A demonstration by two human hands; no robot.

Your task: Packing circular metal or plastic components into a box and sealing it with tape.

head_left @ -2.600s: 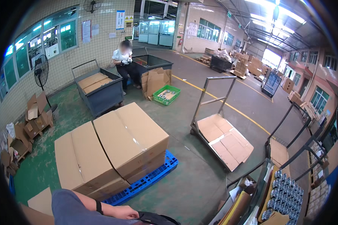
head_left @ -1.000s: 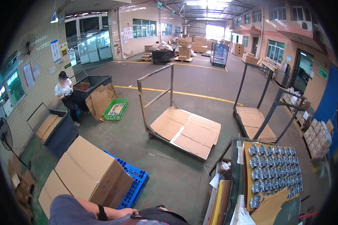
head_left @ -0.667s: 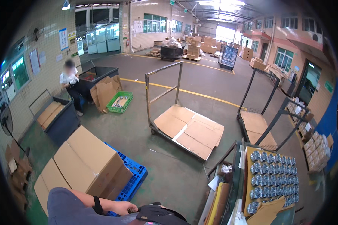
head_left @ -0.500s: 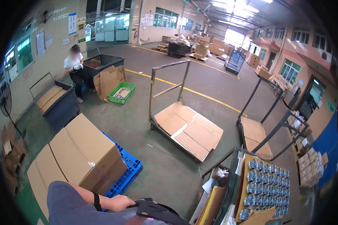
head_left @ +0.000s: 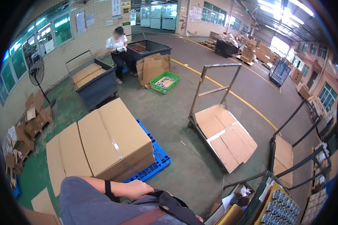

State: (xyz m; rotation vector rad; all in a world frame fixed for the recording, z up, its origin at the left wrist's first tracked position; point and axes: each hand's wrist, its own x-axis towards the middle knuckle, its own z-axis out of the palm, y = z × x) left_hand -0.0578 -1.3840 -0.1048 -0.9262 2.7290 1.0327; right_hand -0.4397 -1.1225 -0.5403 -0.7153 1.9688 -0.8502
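Note:
My left hand (head_left: 138, 189) is closed in front of my body, its curled fingers beside a black strap or bag (head_left: 169, 202) worn over my grey shirt. What the fingers hold, if anything, is hidden. A black band (head_left: 108, 188) circles that forearm. Of my right hand (head_left: 199, 218) only a sliver of skin shows past the black strap at the lower edge. Nearest to my left arm are big closed cardboard boxes (head_left: 114, 137) on a blue plastic pallet (head_left: 161, 157).
A flat trolley (head_left: 229, 138) bearing flattened cardboard stands ahead. At lower right, shiny metal parts (head_left: 279, 206) sit in rows beside another cart (head_left: 283, 155). A person (head_left: 120, 52) works by grey bins (head_left: 97, 88) and a green crate (head_left: 165, 82). A fan (head_left: 36, 71) stands left.
The view has swung left, so boxes, trolley and person appear farther right. More of the left wall shows, and fewer metal parts. My left hand remains closed near the black strap.

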